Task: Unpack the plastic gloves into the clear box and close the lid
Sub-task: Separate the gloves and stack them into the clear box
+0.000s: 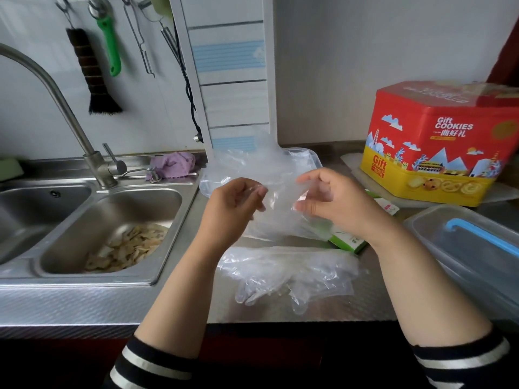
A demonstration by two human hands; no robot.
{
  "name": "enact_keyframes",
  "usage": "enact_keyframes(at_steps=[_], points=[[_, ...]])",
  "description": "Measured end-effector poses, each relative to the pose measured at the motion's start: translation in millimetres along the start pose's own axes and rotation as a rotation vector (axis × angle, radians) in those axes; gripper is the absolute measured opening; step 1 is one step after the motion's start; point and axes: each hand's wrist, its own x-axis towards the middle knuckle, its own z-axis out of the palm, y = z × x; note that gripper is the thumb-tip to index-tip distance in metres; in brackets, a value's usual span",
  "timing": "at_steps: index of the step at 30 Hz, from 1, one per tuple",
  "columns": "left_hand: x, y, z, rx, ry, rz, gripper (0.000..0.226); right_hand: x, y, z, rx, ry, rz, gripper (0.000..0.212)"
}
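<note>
My left hand (234, 204) and my right hand (330, 199) are raised above the counter and pinch a thin clear plastic glove (278, 197) stretched between them. Below them a small pile of clear plastic gloves (289, 272) lies flat on the steel counter. The green and white glove packet (348, 240) lies under my right wrist, partly hidden. A clear box (303, 158) stands behind the hands, against the wall, and is mostly hidden by the held plastic. At the right edge sits a clear lid with a blue clip (474, 240).
A double steel sink (112, 228) with food scraps is at the left, with a tap (92, 155) and a purple cloth (174, 164) behind it. A red and yellow cookie tin (438, 147) stands at the back right. Brushes hang on the wall.
</note>
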Motion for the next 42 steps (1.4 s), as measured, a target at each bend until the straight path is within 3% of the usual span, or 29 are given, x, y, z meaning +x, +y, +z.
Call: enact_keyframes(at_steps=[4,10,14,19,24,28,30,32,35,38,42], points=[[11,10,-9,0.208,0.097,0.065,0.016,11,-11,1,0.006,0.163,-0.023,0.009],[67,19,-26,0.399,0.227,0.112,0.012,68,-17,-6,-0.124,0.276,-0.031,0.020],[113,2,-26,0.540,0.158,0.089,0.012,110,-14,-15,-0.379,0.292,0.020,0.029],[140,-25,-19,0.699,-0.013,0.030,0.015,136,2,-8,-0.656,0.180,0.114,0.040],[142,-38,-22,0.746,-0.105,0.125,0.009,137,1,-2,-0.903,0.074,0.087,0.044],[141,-25,-36,0.903,-0.076,0.236,0.031,134,-6,-5,-1.133,0.226,-0.060,0.037],[137,-9,-46,0.900,-0.077,0.234,0.046,129,-14,-8,-1.135,0.277,-0.104,0.031],[131,8,-53,0.827,-0.153,0.180,0.043,123,-26,-10,-1.052,0.279,-0.090,0.027],[118,25,-56,0.829,-0.415,0.087,0.032,117,-43,-10,-0.796,0.053,0.083,0.036],[118,18,-50,1.036,-0.650,-0.078,0.070,116,-48,1,-0.863,-0.337,0.255,0.067],[132,-7,-33,1.109,-0.766,-0.256,0.089,137,-28,18,-0.966,-0.436,0.330,0.083]])
